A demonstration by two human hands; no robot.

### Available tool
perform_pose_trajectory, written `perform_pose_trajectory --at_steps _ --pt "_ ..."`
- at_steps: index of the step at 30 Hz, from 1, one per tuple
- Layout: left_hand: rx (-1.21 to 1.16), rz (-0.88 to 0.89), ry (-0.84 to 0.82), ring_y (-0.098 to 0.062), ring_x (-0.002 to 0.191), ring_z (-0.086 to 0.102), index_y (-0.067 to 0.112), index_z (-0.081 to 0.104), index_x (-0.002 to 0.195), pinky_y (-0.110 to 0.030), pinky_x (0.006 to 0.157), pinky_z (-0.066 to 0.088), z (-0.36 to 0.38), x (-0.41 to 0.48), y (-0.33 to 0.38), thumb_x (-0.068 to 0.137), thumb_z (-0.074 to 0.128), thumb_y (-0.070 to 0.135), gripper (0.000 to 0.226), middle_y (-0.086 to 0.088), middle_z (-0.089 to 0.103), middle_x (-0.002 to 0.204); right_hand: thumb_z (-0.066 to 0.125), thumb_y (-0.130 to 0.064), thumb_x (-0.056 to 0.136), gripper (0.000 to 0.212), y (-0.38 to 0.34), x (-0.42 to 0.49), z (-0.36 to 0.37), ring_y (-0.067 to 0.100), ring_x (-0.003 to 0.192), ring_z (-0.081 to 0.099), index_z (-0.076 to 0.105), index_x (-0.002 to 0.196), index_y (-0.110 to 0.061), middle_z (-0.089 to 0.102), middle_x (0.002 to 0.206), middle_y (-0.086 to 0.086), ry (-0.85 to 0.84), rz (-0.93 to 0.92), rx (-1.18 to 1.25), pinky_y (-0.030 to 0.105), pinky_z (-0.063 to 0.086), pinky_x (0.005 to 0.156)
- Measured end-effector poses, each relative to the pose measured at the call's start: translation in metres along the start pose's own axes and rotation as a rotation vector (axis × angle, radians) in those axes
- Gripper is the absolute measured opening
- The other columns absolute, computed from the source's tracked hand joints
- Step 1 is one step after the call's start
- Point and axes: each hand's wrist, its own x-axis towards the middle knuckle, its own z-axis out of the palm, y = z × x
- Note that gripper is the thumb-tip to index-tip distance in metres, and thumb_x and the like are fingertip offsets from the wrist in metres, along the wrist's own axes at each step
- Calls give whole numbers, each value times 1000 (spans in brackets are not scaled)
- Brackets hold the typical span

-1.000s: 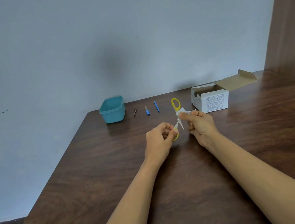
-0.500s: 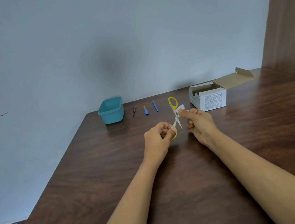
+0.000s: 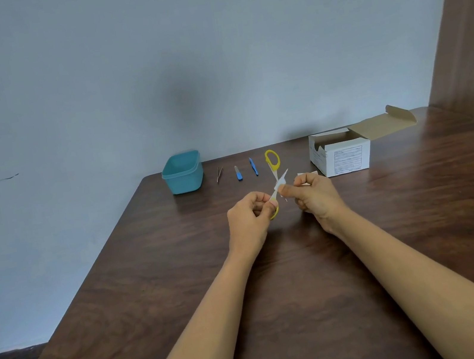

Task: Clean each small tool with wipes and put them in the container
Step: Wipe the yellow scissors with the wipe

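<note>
Just above the middle of the frame, both hands meet over the dark brown wooden desk [image 3: 295,288]. The left hand [image 3: 248,218] has its fingers curled round the lower yellow loop of a small pair of yellow-handled scissors [image 3: 274,167], which are held up off the desk and spread open in an X. The other yellow loop stands up towards the back of the desk. The right hand [image 3: 316,194] pinches a small white wipe [image 3: 280,186] between thumb and forefinger. The wipe is folded about the scissors near where the blades cross, and the other fingers are tucked in.

Along the far edge of the desk, from left to right, there is a row:
- a teal plastic container [image 3: 183,172] with rounded corners and no lid
- a thin brownish pair of tweezers [image 3: 219,174]
- a short blue-handled tool with a metal tip [image 3: 238,173]
- a slim blue tool [image 3: 254,166]

These three tools lie apart from one another and outside the container. Right of centre stands a white cardboard box [image 3: 341,155] with printed lines on its front and its brown flap folded back. A small white scrap [image 3: 307,174] lies just beside its near left corner. A blue-grey wall [image 3: 148,68] fills the upper frame, and a brown wooden panel [image 3: 468,31] runs down the right edge.
</note>
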Motion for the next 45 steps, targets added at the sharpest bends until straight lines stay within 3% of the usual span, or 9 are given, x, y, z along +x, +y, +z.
perform_pose_trajectory --at_steps 5,8,14,20,28,33,41,45 --pt "8 -10 32 -1 63 57 15 70 88 -5 57 42 2 0 0 87 67 21 6 1 70 76 75 -2 75 37 -1 2 -3 9 41 29 43 65 -17 41 49 -2 -61 37 -32 18 25 39" --pt "-13 -21 58 -3 65 57 15 70 88 -6 57 42 0 2 -2 87 67 22 7 -1 70 77 76 -2 74 38 -1 2 -3 9 42 29 42 64 -18 43 60 6 -112 53 -48 18 24 40" --pt "-8 -23 -47 -1 63 58 16 70 88 -4 58 43 2 1 0 88 67 23 8 -3 71 78 77 -5 73 35 1 3 -6 8 45 34 46 66 -19 47 61 3 -32 56 94 21 30 48" --pt "-32 -64 42 -5 68 59 16 71 90 -9 60 44 0 4 -5 87 68 24 9 -1 70 76 75 -3 73 40 0 2 -3 10 47 32 41 63 -21 46 59 3 -122 58 -60 20 27 46" --pt "-79 -33 -55 0 61 58 16 69 86 -7 61 45 2 2 -1 87 68 22 6 1 67 70 74 -1 75 35 0 4 -6 6 43 34 46 65 -19 48 49 -4 -69 122 151 20 31 53" --pt "-50 -58 41 -5 63 57 15 70 88 -7 56 42 2 4 -2 87 68 23 8 -4 70 75 72 0 77 37 -3 4 -6 6 41 35 44 61 -18 46 51 -2 -157 136 77 18 30 48" --pt "-108 -78 125 -8 68 60 15 70 88 -19 66 49 0 5 -2 87 67 19 5 -1 69 75 73 3 74 40 -6 0 -4 7 42 33 42 61 -19 42 47 -5 -180 120 -5 19 28 48" --pt "-148 -87 158 -8 69 62 15 70 87 -21 69 51 -2 7 -3 87 67 16 3 -3 71 77 76 -2 74 37 -4 0 -2 5 38 36 45 63 -19 47 50 -4 -47 112 113 15 31 44"
